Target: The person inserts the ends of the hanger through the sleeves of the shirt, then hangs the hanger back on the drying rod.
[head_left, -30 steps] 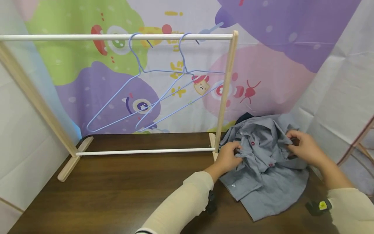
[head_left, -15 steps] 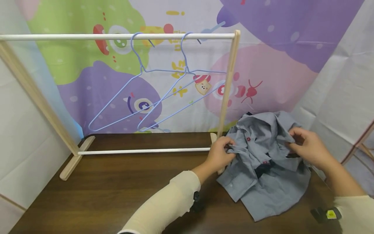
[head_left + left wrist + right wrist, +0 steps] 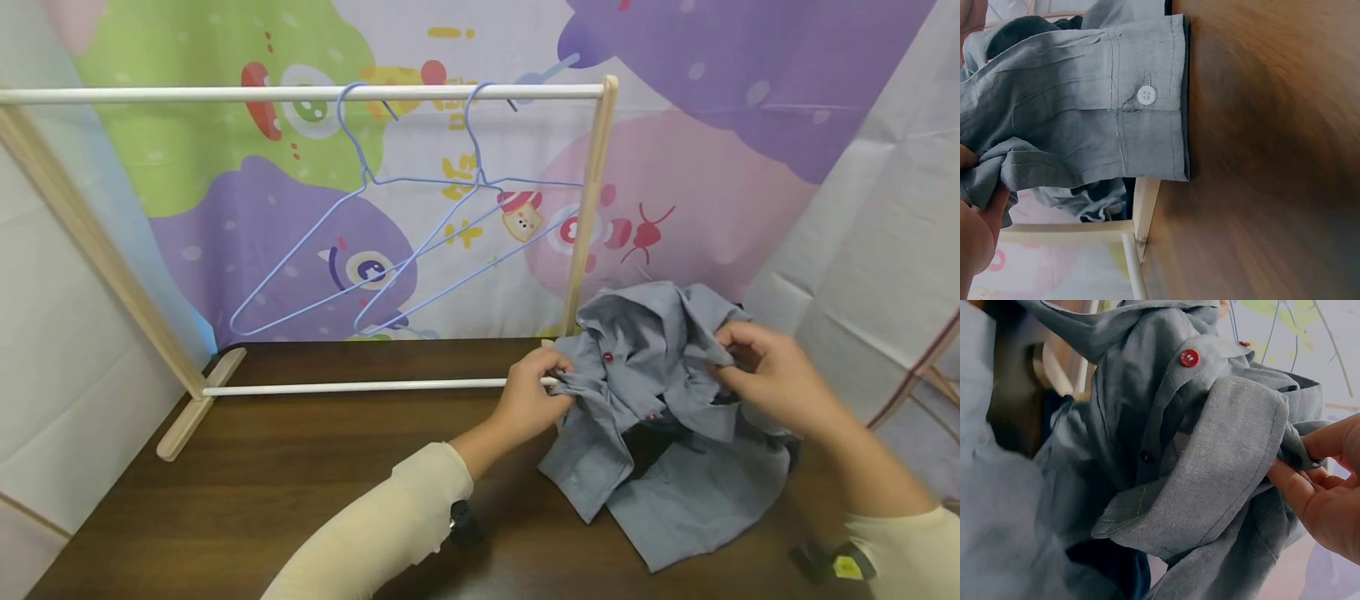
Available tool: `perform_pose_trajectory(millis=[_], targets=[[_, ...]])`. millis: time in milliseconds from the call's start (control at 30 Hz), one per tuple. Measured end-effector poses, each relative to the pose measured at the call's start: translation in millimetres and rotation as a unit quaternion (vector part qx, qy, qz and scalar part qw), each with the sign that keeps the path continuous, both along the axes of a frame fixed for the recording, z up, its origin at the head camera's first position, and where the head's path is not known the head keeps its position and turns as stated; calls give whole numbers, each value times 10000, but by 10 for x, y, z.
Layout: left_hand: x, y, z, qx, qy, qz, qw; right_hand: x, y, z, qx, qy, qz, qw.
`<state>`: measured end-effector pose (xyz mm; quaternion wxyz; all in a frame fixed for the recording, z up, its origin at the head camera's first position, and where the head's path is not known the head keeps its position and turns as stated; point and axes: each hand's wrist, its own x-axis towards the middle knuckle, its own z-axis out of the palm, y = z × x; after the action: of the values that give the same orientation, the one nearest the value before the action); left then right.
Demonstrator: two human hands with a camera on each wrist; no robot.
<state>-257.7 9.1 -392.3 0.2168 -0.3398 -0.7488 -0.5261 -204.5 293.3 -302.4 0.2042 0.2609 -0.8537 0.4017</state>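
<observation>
**Grey shirt between your two hands**

The grey shirt (image 3: 630, 383) is at the right part of the table (image 3: 300, 500), bunched just beside the rack (image 3: 588, 208). Your left hand (image 3: 531, 387) pinches a fold at its left side; your right hand (image 3: 780, 375) grips cloth by the collar-like flap (image 3: 1222, 462), thumb against fingers. Probably you hold both sides so that the front stays spread. The buttoned cuff (image 3: 1147, 137) points toward your table edge; one clear long axis I cannot tell, the cloth being so crumpled.
</observation>
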Motion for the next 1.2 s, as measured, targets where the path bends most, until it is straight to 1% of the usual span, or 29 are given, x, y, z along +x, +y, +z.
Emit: perform_pose_trajectory(millis=[167, 367, 500, 633, 733, 800, 867, 967, 1000, 1033, 1200], targets=[[42, -139, 14, 90, 9, -105, 9999, 53, -158, 29, 67, 83, 8, 9999], [129, -326, 21, 251, -109, -28, 9996, 131, -363, 70, 180, -49, 76, 9998], [208, -467, -10, 206, -144, 70, 9997, 186, -482, 71, 191, -89, 264, 9994], [284, -607, -50, 150, -243, 46, 9996, 225, -599, 55, 215, -10, 476, 9986], [336, -701, -71, 155, -154, 63, 9997, 242, -689, 49, 202, -8, 618, 9979], [424, -746, -16, 134, -82, 135, 9998, 248, -748, 51, 209, -51, 715, 9972], [530, -776, 71, 110, -64, 175, 9998, 257, -797, 59, 261, -117, 757, 9967], [665, -821, 189, 58, -145, 226, 9996, 259, -872, 76, 359, -220, 814, 9958], [682, -845, 200, 66, -168, 214, 9996, 256, -899, 83, 394, -235, 848, 9953], [690, -869, 198, 86, -201, 204, 9996, 253, -925, 91, 420, -268, 886, 9948], [584, -998, 11, 222, -344, 250, 9988, 229, -1048, 118, 445, -261, 1089, 9927]])
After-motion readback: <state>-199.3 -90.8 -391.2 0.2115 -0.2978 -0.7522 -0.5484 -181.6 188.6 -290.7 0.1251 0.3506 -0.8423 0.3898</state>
